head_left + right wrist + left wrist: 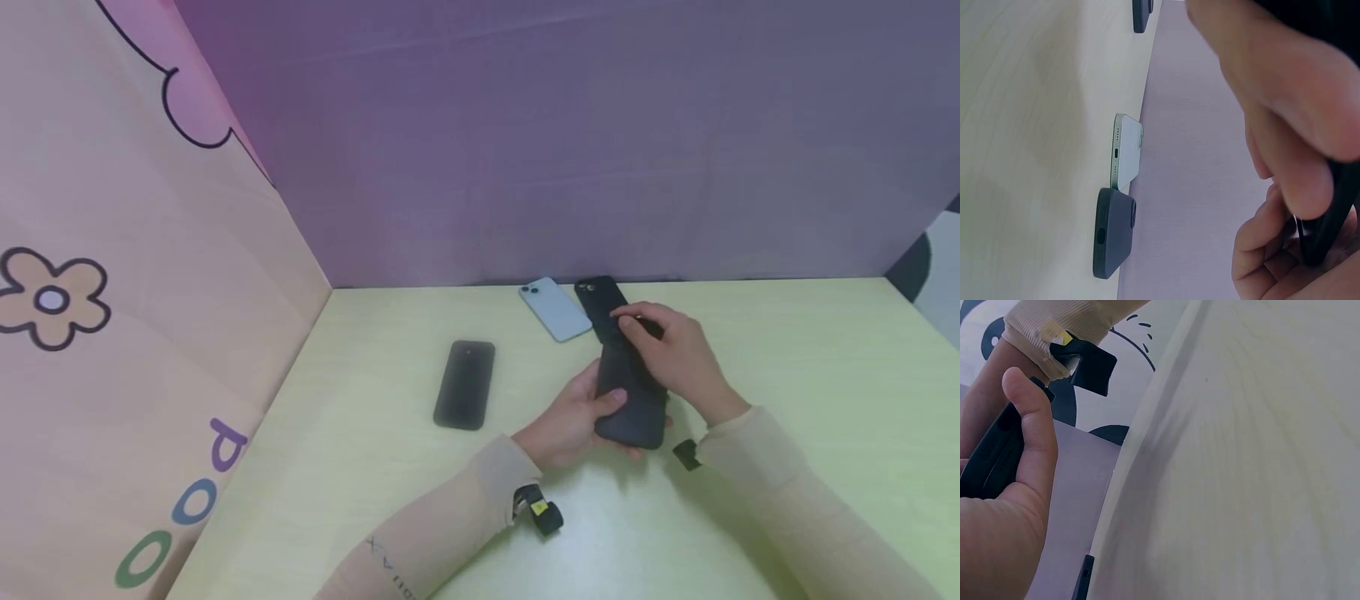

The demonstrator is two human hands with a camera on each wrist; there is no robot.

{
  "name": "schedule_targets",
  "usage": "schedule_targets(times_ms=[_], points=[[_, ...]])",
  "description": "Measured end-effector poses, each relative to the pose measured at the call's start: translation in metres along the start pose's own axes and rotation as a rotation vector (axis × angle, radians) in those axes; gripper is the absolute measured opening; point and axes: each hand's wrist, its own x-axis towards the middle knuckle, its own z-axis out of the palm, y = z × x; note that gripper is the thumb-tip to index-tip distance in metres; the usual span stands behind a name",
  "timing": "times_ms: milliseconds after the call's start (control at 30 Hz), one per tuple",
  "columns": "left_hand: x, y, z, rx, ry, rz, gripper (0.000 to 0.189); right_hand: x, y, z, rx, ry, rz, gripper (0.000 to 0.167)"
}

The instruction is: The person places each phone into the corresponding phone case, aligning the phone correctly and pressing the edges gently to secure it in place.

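Note:
In the head view my left hand (577,417) grips a black phone (633,408) from its left side, thumb over the face toward me and fingers behind. My right hand (675,346) pinches the phone's upper end between thumb and curled fingers, which hide that corner. The right wrist view shows the right fingers (1297,119) over the dark edge, with left fingers (1260,250) beneath. Seen from the left wrist, the thumb (1034,431) lies along the phone's dark side (994,456). The phone is held tilted above the table.
A black phone (600,300) with its camera side up lies behind my hands, beside a pale blue phone (557,310). Another dark phone (465,387) lies further left on the table (360,467). A purple partition (570,150) stands along the back edge.

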Motion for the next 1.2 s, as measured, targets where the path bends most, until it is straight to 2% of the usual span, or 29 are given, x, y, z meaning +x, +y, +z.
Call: schedule_targets(times_ms=[133, 333, 567, 700, 833, 1200], points=[[-0.0004, 0.0004, 0.0002, 0.010, 0.006, 0.009, 0.045, -0.0007, -0.0012, -0.0011, -0.005, -0.017, -0.011, 0.032], [-0.0012, 0.0001, -0.0005, 0.010, 0.027, 0.034, 0.042, -0.0014, 0.0003, -0.0013, -0.018, -0.061, 0.013, 0.042], [0.0012, 0.0029, -0.0010, 0.025, 0.049, 0.063, 0.041, 0.0004, -0.0004, -0.0037, -0.027, -0.110, 0.088, 0.056], [0.0027, 0.0022, -0.0007, 0.024, 0.090, 0.074, 0.040, -0.0015, -0.0014, -0.0055, -0.011, -0.146, 0.136, 0.066], [0.0039, 0.0023, -0.0005, 0.024, 0.115, 0.073, 0.040, -0.0029, -0.0015, -0.0063, -0.004, -0.147, 0.141, 0.065], [0.0046, 0.0035, 0.0001, 0.010, 0.105, 0.076, 0.042, -0.0024, -0.0032, -0.0062, -0.002, -0.102, 0.126, 0.060]])
